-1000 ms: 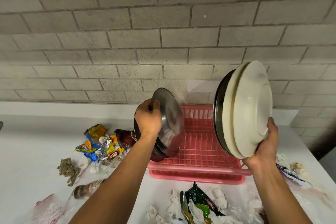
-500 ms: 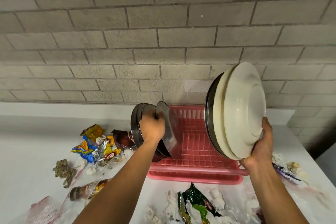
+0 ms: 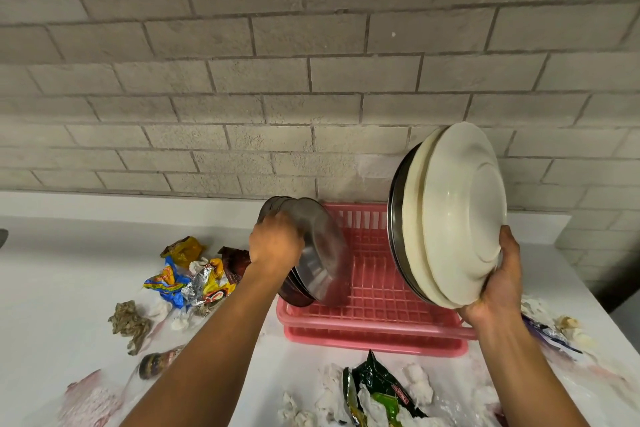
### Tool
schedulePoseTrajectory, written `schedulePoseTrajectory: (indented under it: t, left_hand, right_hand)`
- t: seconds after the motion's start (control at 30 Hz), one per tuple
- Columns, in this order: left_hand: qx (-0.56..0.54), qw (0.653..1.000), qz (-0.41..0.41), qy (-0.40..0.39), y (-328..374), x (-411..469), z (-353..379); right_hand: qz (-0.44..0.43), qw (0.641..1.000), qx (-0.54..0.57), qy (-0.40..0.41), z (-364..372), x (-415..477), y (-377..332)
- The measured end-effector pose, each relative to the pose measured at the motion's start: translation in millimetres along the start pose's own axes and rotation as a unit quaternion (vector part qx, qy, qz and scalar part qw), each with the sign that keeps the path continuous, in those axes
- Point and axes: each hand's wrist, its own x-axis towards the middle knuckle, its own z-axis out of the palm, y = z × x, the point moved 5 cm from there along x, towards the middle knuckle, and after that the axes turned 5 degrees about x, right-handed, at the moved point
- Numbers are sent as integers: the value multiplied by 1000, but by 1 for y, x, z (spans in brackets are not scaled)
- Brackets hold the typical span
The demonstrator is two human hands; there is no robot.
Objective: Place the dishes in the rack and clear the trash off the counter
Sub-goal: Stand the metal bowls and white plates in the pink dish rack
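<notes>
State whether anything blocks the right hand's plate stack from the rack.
Nothing visible does. The plate stack in the right hand hangs over the bare right part of the pink rack; the steel plates in the left hand stand at its left end.

Left hand [image 3: 277, 243]: motion-blurred; fingertips hidden behind rim of front steel plate [image 3: 322, 253].
Rear steel plates [image 3: 272, 206]: overlapped, count unclear.
Dark bowl [image 3: 294, 295]: mostly covered by plates and forearm.
Right hand [image 3: 498, 288]: thumb only; fingers behind plate stack [image 3: 460, 215].
Rearmost stack plate [image 3: 394, 218]: rim only.
Rack [image 3: 374, 288]: right end screened by stack.
Bottle [image 3: 157, 360]: half behind left forearm, label unreadable.
Green wrapper [image 3: 381, 388], pink-stained bag [image 3: 90, 402]: cut by bottom edge.
Dark object [image 3: 2, 236], left edge: unidentifiable.
</notes>
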Motion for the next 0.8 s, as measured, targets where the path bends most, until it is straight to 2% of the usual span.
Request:
schedulePoseTrajectory:
  t: [0.57,0.7,0.8]
  left_hand:
    - [-14,1000,12,21,-9,-1,1]
    - [-101,993,-4,65,-18,-1,-11]
    - [-211,972,10,104,-18,-4,-26]
  right_hand:
    - [-3,1000,-7,-17,0,1,2]
    - [0,1000,-6,-28,-1,2,3]
    - [6,999,-6,-36,0,3,7]
